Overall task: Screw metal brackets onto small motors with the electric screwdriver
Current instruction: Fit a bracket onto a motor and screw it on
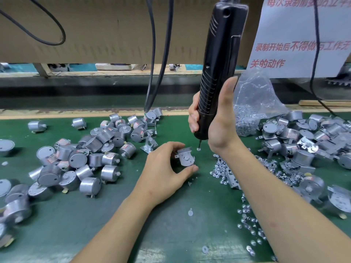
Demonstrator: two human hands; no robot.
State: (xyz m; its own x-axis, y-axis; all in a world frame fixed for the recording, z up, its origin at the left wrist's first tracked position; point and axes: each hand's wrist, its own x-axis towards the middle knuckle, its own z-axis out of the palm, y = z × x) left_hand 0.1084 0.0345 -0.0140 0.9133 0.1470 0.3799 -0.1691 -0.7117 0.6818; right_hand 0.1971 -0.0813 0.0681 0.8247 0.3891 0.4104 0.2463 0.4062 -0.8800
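Note:
My left hand [167, 166] grips a small round motor with a metal bracket [185, 157] laid on its top, resting on the green mat [133, 215]. My right hand [218, 122] holds the black electric screwdriver [218, 59] upright, fingers wrapped round its lower body. The bit tip [199, 144] points down at a single screw [198, 149] lying on the mat, just right of the bracket's far edge.
A heap of bare motors [85, 154] covers the mat to the left, with a loose bracket [149, 146] near it. Loose screws [247, 215] lie right of my arm, before a plastic bag of screws [252, 105]. Bracketed motors [303, 141] pile at the right. Cables [157, 59] hang behind.

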